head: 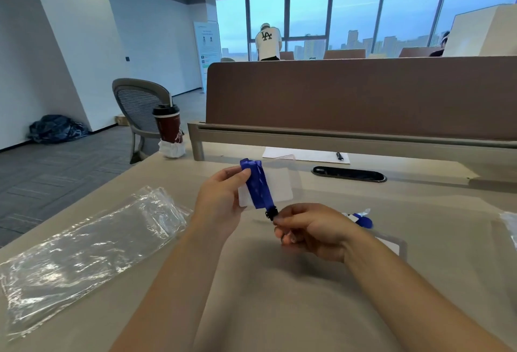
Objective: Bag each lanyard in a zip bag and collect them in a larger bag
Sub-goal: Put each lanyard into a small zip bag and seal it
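Note:
A folded blue lanyard (257,183) with a black clip at its lower end is held up above the beige table (279,281). My left hand (221,200) grips its upper part together with a small clear zip bag (279,188) behind it. The black clip end is pinched by my right hand (310,230). A large clear plastic bag (84,251) lies flat on the table at the left. Another blue lanyard (362,220) lies on the table behind my right wrist, partly hidden.
A coffee cup (169,127) stands at the table's far left corner. Paper (305,154) with a pen (339,155), and a black cable slot (349,174), lie under the brown partition (349,94). More clear plastic (510,225) shows at the right edge. A person stands far behind.

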Available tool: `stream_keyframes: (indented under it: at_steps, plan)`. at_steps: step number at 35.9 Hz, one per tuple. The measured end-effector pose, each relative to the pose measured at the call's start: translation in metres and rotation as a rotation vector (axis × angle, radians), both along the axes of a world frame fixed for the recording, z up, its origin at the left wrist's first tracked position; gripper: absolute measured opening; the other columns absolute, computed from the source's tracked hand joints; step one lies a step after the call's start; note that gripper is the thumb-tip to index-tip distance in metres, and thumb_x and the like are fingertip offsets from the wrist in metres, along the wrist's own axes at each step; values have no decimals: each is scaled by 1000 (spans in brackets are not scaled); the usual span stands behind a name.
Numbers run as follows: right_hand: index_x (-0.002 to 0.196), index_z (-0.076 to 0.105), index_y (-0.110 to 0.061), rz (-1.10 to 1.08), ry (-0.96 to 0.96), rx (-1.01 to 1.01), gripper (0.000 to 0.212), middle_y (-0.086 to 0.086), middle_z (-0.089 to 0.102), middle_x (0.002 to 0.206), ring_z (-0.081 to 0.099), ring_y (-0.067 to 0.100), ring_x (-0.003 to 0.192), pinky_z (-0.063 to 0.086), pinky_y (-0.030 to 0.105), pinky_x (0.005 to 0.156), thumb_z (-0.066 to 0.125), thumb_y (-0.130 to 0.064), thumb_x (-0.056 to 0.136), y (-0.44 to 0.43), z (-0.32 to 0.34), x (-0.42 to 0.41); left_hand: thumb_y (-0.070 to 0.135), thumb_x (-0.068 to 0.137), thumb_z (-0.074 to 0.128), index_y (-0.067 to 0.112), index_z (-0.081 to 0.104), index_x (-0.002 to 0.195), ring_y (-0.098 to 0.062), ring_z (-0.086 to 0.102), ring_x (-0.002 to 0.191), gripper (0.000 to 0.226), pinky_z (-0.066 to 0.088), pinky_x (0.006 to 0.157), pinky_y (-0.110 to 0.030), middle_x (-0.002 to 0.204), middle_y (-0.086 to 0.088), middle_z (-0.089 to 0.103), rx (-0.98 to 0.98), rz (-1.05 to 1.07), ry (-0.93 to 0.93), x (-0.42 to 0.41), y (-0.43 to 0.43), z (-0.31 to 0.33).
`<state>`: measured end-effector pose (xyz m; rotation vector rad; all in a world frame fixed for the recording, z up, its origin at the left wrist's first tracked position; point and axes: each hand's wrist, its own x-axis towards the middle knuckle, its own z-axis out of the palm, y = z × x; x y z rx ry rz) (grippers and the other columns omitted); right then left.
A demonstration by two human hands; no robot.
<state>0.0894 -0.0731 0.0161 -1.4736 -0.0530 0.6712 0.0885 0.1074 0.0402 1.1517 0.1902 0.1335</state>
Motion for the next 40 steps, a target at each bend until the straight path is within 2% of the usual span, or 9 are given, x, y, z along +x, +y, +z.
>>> stream_keyframes:
  at_steps: [4,7,12,17,22,25,29,34,40]
  plan:
    - [127,58,-1,94,18,194,41,11,65,89,62,18,76,55,33,74,66,-1,86,-17,0,6,10,95,59,14,63,108,-24,66,93,15,56,78,-37,98,-6,73,53,-214,-57,-7,4,5]
    - [114,70,-7,120,-35,190,38,14,67,99,64,21,86,58,30,69,64,1,78,-27,4,7,11,96,57,14,64,109,-28,64,94,15,56,75,-37,98,-7,72,201,-282,-68,-10,1,6]
    - [111,73,-6,132,-72,114,28,27,59,129,56,43,123,44,45,102,62,3,86,-42,12,12,7,96,54,14,65,103,-30,63,96,15,55,88,-44,98,-7,71,415,-307,-74,-14,-9,10]
    - [131,55,4,67,7,117,48,31,51,137,48,51,126,53,49,94,58,-25,93,-49,16,9,9,94,60,16,67,103,-33,63,101,12,52,97,-48,97,-6,72,623,-340,-96,-15,-10,10]
    - [110,68,9,51,25,-12,79,17,71,105,69,35,92,60,47,80,50,-63,82,-49,31,8,12,95,62,19,67,99,-24,67,95,10,55,95,-43,95,1,74,789,-348,-110,-15,-15,4]
    - [112,67,-1,104,-122,-172,51,12,74,104,71,28,96,56,45,92,57,-46,91,-49,40,3,15,95,64,21,66,99,-16,67,88,8,56,83,-30,94,5,74,857,-302,-117,-14,-18,1]
    - [103,67,-12,51,-353,-373,12,7,74,102,72,25,94,60,37,85,66,-17,92,-41,41,0,16,95,63,19,64,105,-11,64,86,11,46,68,-16,101,6,72,930,-240,-110,-12,-24,-3]
    - [112,53,-28,0,-530,-505,32,-5,70,98,69,13,82,55,17,59,70,-16,88,-28,42,-1,15,95,64,19,63,108,-15,64,96,14,47,81,-24,105,5,70,947,-209,-92,-11,-28,-3]
    - [131,51,-36,52,-655,-521,45,-13,64,107,65,6,88,53,13,60,68,-25,91,-24,38,-2,17,95,63,20,63,109,-15,64,96,14,50,81,-24,107,5,70,974,-194,-87,-11,-27,-5]
